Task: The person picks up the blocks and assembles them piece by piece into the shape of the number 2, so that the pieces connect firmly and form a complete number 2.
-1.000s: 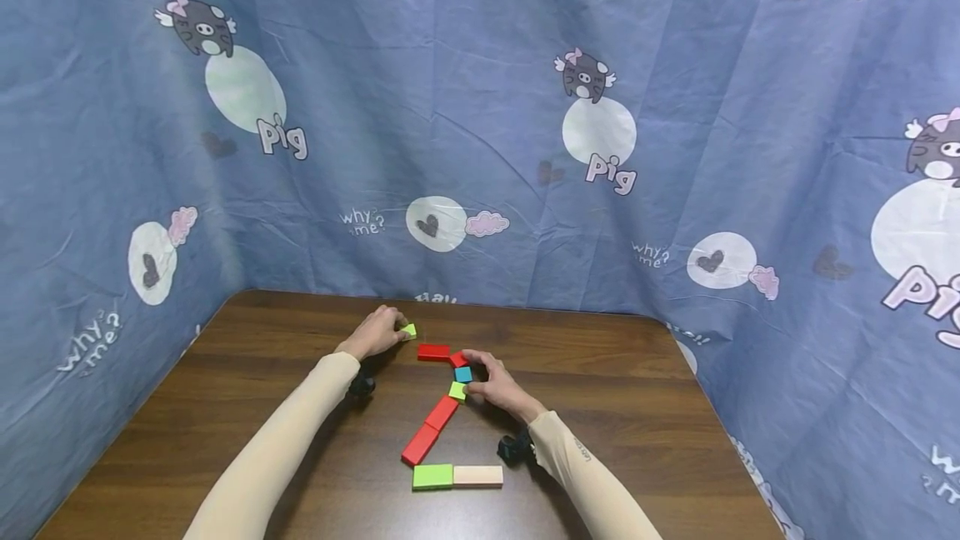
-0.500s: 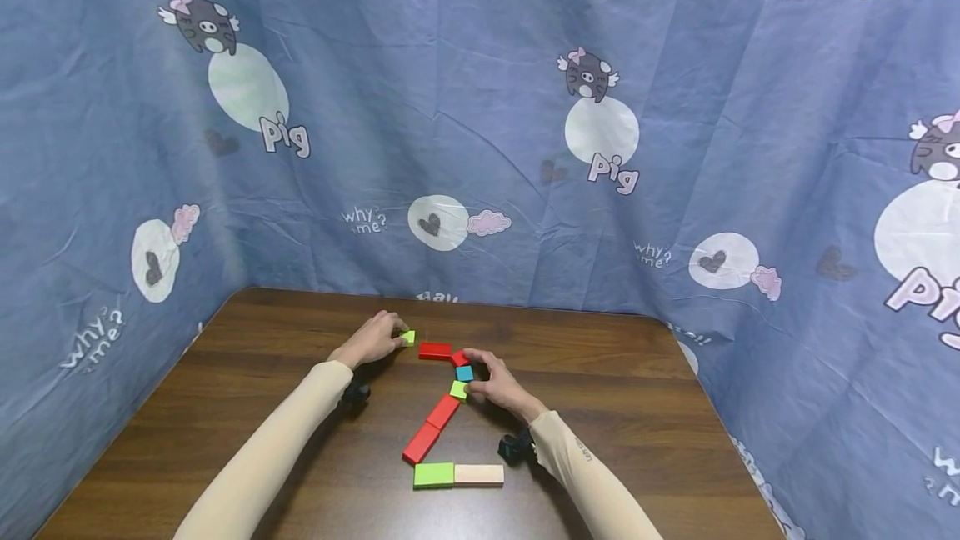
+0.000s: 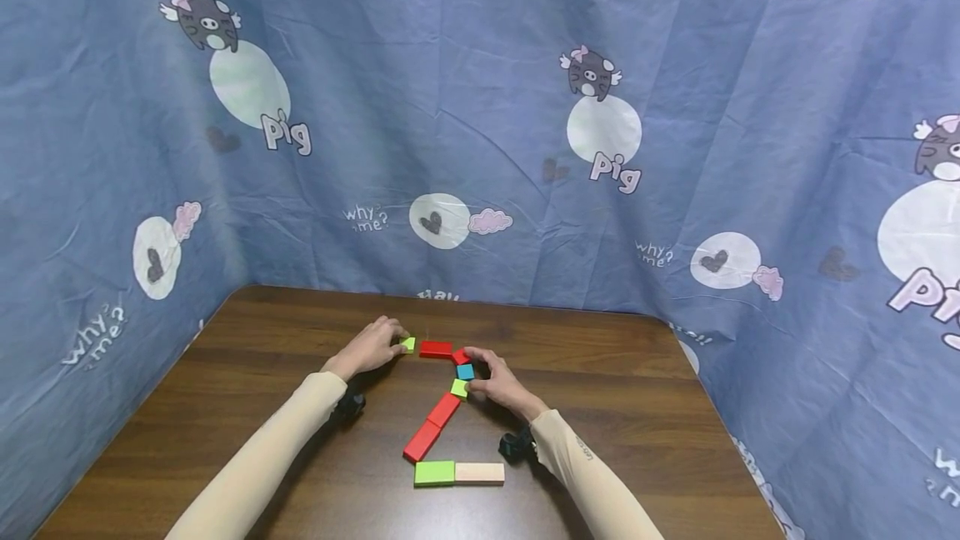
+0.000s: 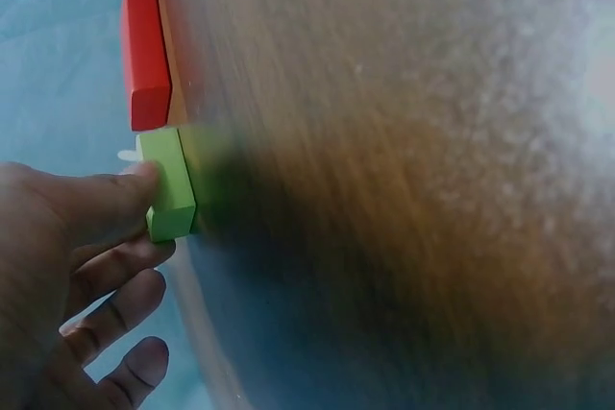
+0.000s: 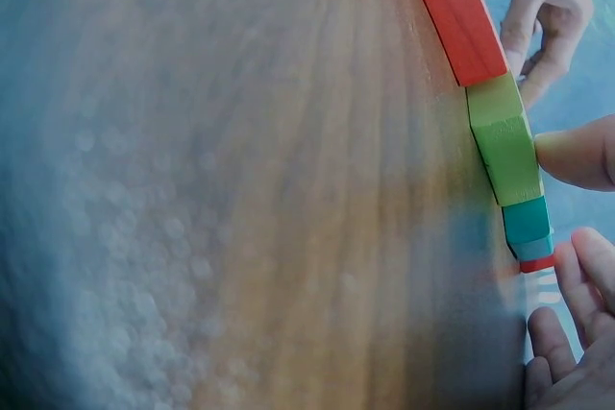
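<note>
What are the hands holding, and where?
Left hand pinches the small green block at its end. Right hand touches the blue block's side.
</note>
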Motion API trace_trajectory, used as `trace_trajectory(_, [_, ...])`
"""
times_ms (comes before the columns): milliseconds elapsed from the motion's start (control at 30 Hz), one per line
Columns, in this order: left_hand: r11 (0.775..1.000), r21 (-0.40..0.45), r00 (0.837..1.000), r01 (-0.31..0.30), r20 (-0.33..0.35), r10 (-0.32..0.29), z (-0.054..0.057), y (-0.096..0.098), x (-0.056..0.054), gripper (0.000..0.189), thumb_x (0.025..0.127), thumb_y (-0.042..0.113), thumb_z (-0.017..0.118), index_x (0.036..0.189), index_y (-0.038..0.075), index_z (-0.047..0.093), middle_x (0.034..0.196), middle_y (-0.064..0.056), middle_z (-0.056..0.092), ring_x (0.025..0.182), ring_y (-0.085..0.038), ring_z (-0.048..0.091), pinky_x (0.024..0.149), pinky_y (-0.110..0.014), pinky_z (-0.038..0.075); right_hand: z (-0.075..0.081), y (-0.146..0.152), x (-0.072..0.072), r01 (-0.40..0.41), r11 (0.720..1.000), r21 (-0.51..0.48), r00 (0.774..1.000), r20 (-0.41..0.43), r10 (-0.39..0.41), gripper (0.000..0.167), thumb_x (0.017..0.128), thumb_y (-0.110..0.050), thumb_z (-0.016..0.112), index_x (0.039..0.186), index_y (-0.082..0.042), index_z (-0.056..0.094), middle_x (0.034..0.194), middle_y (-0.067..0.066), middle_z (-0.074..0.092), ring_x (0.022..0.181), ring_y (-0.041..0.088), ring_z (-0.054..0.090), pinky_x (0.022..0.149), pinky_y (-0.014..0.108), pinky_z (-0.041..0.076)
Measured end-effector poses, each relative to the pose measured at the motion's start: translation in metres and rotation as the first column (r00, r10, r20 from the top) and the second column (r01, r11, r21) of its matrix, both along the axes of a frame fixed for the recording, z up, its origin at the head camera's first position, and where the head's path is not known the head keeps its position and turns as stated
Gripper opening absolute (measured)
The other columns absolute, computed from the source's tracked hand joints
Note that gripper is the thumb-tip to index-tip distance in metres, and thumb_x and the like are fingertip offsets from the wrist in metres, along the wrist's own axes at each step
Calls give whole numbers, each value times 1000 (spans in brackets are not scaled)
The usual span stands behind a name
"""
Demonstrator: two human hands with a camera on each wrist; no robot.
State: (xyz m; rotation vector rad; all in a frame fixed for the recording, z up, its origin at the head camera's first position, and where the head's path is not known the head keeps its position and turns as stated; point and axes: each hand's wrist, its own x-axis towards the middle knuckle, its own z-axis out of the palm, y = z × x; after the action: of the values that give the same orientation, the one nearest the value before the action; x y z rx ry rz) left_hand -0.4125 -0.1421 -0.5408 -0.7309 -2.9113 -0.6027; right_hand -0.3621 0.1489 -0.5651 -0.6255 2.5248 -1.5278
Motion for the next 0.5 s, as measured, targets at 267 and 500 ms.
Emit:
trace_trajectory(267, [1000, -4, 1000, 14, -12, -14, -1, 4, 3, 27, 89, 21, 69, 111, 5, 69, 111, -9, 65, 109, -28, 53, 95, -48, 42, -2, 2, 0, -29, 1000, 4, 997, -66, 29, 64, 78, -16, 72, 138, -10, 49, 137, 11, 51, 126, 32, 36, 104, 45, 30])
trace_trajectory(500, [1000, -6, 1000, 22, -8, -22, -1, 7, 2, 29, 89, 22, 68, 113, 5, 69, 113, -9, 65, 109, -28, 54, 94, -48, 43, -4, -1, -3, 12, 1000, -12, 999, 35, -12, 68, 76, -7, 73, 139, -11, 48, 141, 12, 48, 131, 33, 32, 107, 52, 25])
